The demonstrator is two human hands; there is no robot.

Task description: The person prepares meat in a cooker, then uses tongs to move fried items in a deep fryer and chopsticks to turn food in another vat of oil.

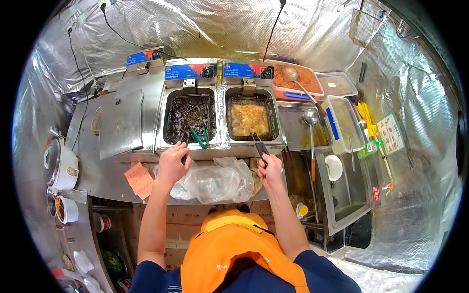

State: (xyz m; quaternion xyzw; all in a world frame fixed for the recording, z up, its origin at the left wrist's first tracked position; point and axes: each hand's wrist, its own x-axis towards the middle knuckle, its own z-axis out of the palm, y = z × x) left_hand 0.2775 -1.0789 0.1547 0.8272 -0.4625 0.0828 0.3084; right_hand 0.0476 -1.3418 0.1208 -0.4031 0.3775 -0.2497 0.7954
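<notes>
Two deep fryers stand side by side in front of me. My left hand is closed round the dark handle of the fry basket in the left fryer, which holds dark, bubbling oil. Green-handled tongs lean in that basket, just right of my left hand. In the right fryer, golden food foams in the oil. My right hand grips the black handle of the fry basket there. Between my forearms lies a clear plastic bag on the counter's near edge.
A tub of reddish food with a ladle stands at the back right. Beside it are a clear container and a sink. A rice cooker sits at far left, near a metal lid and an orange note.
</notes>
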